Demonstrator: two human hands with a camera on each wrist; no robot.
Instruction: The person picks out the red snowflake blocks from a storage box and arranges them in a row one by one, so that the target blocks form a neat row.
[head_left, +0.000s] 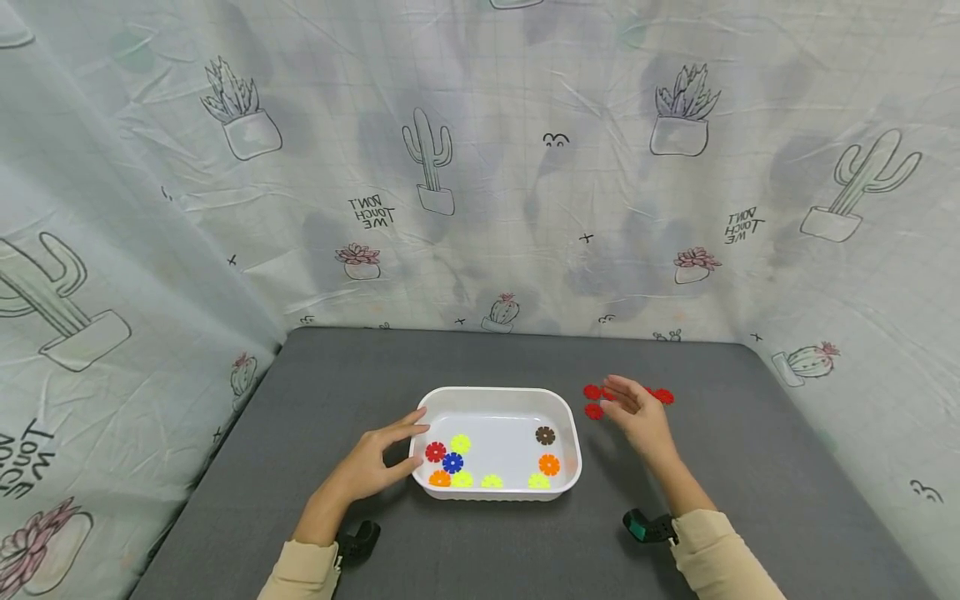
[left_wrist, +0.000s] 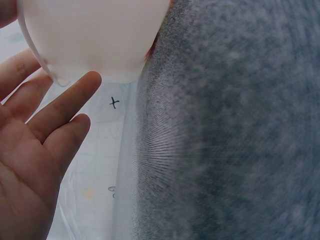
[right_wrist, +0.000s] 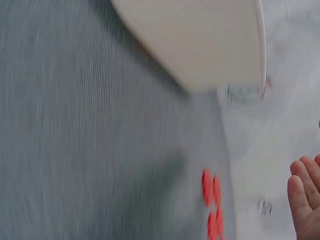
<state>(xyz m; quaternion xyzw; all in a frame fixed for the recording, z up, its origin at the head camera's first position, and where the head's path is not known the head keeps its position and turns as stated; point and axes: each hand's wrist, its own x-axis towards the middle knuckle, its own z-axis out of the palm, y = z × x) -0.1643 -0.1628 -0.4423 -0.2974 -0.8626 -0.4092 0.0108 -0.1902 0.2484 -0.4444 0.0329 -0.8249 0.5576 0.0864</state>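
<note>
A white plastic tray (head_left: 495, 493) stands in front of me, with several notched plastic discs in it: red (head_left: 435, 452), blue (head_left: 452, 463), brown (head_left: 545, 435), plus orange and yellow-green ones. My left hand (head_left: 367, 462) rests at the tray's left rim, thumb and fingertips over the edge. Fairly straight fingers (left_wrist: 75, 102) touch the tray wall (left_wrist: 95, 40) in the left wrist view. To the tray's right, my right hand (head_left: 641, 423) hovers over loose red discs (head_left: 593, 412), fingers extended and partly covering them. Nothing shows in its grasp. The right wrist view is blurred.
Everything stands on a grey cloth-covered table (head_left: 360, 358). Behind and at the sides hangs a pale curtain (head_left: 495, 208) printed with cacti. Each wrist wears a black strap device, one by the left sleeve (head_left: 358, 543) and one by the right (head_left: 647, 527).
</note>
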